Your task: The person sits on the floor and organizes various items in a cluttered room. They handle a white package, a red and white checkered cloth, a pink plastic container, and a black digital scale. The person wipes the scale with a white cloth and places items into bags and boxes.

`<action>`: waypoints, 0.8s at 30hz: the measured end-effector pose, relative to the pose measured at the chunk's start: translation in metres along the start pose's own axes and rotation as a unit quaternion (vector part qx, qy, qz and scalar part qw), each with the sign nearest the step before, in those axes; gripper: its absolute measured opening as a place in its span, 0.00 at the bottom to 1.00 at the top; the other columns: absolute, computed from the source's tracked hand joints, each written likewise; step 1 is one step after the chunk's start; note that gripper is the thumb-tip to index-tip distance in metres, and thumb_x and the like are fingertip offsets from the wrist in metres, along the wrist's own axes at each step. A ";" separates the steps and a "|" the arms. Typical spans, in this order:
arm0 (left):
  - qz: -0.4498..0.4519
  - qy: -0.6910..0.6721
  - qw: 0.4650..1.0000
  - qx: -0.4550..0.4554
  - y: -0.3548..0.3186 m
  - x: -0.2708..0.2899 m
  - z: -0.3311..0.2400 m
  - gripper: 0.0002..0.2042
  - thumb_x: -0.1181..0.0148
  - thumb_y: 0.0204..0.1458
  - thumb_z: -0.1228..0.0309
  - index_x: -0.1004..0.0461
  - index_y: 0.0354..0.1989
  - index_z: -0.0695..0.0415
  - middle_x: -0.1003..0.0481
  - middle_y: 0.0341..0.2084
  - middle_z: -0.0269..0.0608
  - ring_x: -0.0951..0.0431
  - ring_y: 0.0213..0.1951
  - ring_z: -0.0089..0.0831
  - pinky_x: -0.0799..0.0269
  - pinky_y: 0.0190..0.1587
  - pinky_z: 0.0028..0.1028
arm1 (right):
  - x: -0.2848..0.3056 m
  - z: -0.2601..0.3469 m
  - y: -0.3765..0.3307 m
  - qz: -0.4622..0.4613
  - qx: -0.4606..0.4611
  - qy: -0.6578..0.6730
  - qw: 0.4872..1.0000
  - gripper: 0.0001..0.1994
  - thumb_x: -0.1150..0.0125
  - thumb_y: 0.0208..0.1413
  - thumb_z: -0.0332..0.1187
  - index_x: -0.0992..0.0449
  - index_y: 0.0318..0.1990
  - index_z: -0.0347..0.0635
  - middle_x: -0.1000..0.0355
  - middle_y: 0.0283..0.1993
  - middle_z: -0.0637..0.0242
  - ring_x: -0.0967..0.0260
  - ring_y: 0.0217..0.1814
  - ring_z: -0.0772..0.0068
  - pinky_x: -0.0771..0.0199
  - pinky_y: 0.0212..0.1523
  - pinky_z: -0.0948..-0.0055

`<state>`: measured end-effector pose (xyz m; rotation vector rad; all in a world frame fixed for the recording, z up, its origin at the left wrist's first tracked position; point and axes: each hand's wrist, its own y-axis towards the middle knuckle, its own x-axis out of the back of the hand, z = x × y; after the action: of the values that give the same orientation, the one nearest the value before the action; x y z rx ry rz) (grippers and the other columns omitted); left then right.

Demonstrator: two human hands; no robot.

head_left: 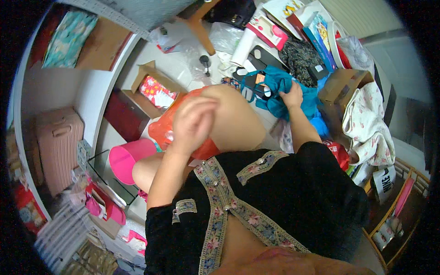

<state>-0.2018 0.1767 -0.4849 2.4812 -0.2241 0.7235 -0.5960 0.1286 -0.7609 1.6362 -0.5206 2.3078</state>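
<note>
My right hand (292, 95) grips the edge of a teal cloth bag (273, 103), which lies crumpled on the pile in front of me. Straps of the bag trail to the left, over dark and white items. Above my lap hangs my left hand (195, 121), smeared by motion; its fingers look bent, but whether they hold anything does not show. Beneath it is a red-orange plastic bag (160, 132) beside my bare knee.
An open cardboard box (158, 94) with red floral cloth stands ahead left, near a pink bin (130, 158). At right are a brown carton (341, 91) and floral white fabric (369, 123). A pink suitcase (59, 149) fills a shelf at left. Boxes and bags crowd the far floor.
</note>
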 end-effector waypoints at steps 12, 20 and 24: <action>0.159 0.029 0.985 -0.061 0.038 -0.077 -0.012 0.12 0.36 0.39 0.75 0.20 0.35 0.51 0.21 0.39 0.33 0.22 0.40 0.35 0.28 0.44 0.34 | -0.054 -0.118 0.011 0.397 0.138 -0.294 0.858 0.27 0.33 0.49 0.42 0.28 0.58 0.53 0.24 0.52 0.57 0.26 0.55 0.55 0.27 0.53 0.51; 0.174 0.065 0.980 -0.066 0.038 -0.080 -0.009 0.12 0.35 0.37 0.74 0.20 0.35 0.51 0.21 0.38 0.31 0.23 0.37 0.33 0.29 0.41 0.33 | -0.049 -0.065 -0.019 0.768 0.162 -0.276 0.555 0.15 0.34 0.48 0.42 0.18 0.41 0.46 0.21 0.46 0.62 0.24 0.45 0.57 0.23 0.41 0.54; 0.166 0.075 0.981 -0.062 0.038 -0.081 -0.009 0.13 0.36 0.37 0.74 0.20 0.35 0.50 0.21 0.38 0.31 0.23 0.37 0.32 0.29 0.40 0.32 | -0.011 0.020 0.030 0.374 0.229 -0.014 0.899 0.20 0.35 0.47 0.42 0.24 0.47 0.45 0.25 0.50 0.57 0.27 0.51 0.54 0.25 0.48 0.56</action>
<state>-0.2852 0.1503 -0.5054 2.2816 -0.6191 0.9956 -0.5882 0.0927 -0.7691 1.9077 -0.7599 3.1640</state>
